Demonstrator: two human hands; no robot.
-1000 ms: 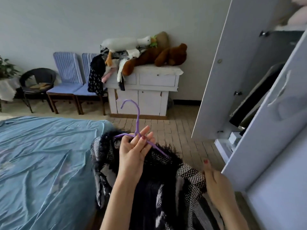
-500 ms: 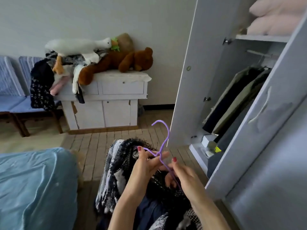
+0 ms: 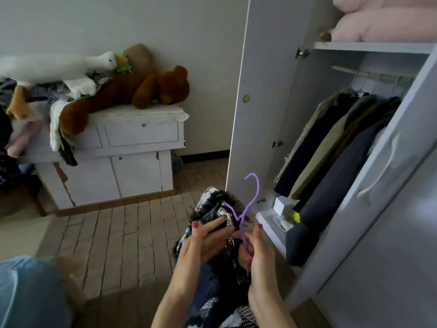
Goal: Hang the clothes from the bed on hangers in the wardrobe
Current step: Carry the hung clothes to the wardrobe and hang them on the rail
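A black-and-white woven garment with a dark fringe hangs on a purple hanger in front of the open wardrobe. My left hand grips the garment's collar just left of the hanger's neck. My right hand pinches the hanger's arm and the cloth under it. The hook points up, low and left of the rail. Dark and olive coats hang from that rail. A corner of the blue bed shows at the lower left.
The left wardrobe door stands open beside the hanger; the right door juts toward me. Pink bedding lies on the top shelf. A white cabinet with plush toys stands at the wall, over a wood floor.
I have turned from the bed toward the wardrobe, carrying the hung garment right. My right hand came up from the garment's side to the hanger, and the rail with coats came into view.
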